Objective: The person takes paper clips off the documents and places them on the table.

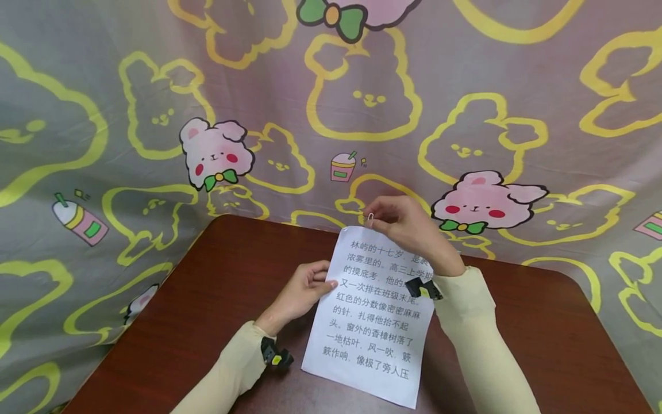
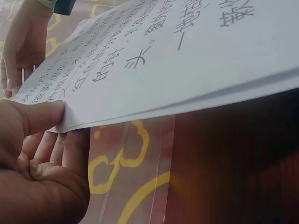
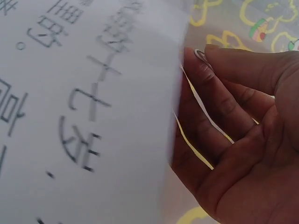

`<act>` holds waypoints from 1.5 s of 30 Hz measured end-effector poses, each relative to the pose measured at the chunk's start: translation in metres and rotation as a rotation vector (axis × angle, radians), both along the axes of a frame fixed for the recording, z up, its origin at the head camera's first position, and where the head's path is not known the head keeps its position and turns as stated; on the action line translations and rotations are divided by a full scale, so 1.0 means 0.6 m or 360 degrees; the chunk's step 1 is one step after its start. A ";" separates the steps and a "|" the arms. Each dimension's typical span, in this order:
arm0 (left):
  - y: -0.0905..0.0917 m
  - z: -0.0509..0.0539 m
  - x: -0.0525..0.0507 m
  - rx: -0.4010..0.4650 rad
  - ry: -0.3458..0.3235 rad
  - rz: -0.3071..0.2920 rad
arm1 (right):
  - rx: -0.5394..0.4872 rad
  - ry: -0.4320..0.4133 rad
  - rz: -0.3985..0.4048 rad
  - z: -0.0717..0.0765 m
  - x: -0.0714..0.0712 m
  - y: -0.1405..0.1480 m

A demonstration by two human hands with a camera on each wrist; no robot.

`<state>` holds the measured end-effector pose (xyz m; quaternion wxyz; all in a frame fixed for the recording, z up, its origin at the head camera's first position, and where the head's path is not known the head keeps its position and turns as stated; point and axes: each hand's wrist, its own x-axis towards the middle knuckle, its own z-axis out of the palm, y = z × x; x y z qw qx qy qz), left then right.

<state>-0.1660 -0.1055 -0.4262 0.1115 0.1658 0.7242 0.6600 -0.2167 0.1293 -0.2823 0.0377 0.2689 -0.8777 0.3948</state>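
A stack of printed paper sheets is held up at a tilt over the table. At its left edge the left hand pinches it, thumb on the printed face and fingers behind; the left wrist view shows the layered edges of the paper and this hand. Above the top edge, the right hand pinches a small paper clip between thumb and index finger. In the right wrist view the clip sticks out from the fingertips, beside the paper; whether it touches the sheets I cannot tell.
A dark reddish-brown table lies under the hands. Behind it and at its sides hangs a grey-pink curtain with yellow outlines and cartoon animals. Small black devices are strapped at the left wrist and the right wrist.
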 end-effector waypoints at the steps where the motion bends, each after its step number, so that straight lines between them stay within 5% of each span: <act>1: 0.000 -0.001 0.000 -0.0001 0.0000 0.0000 | -0.0010 0.0005 -0.0001 0.002 0.002 0.002; 11: -0.003 0.001 -0.002 -0.0007 0.0003 0.0012 | 0.0000 0.0195 -0.0033 0.024 0.034 0.020; 24: -0.006 -0.004 -0.005 -0.0013 0.0006 0.0034 | 0.0054 0.0208 -0.0189 0.017 0.072 0.052; 35: -0.008 -0.003 -0.006 -0.0027 0.0003 0.0048 | 0.0051 0.0378 -0.0324 -0.006 0.107 0.103; 45: -0.011 -0.001 -0.008 -0.0010 -0.0014 0.0062 | 0.0040 0.0306 -0.0416 -0.044 0.116 0.153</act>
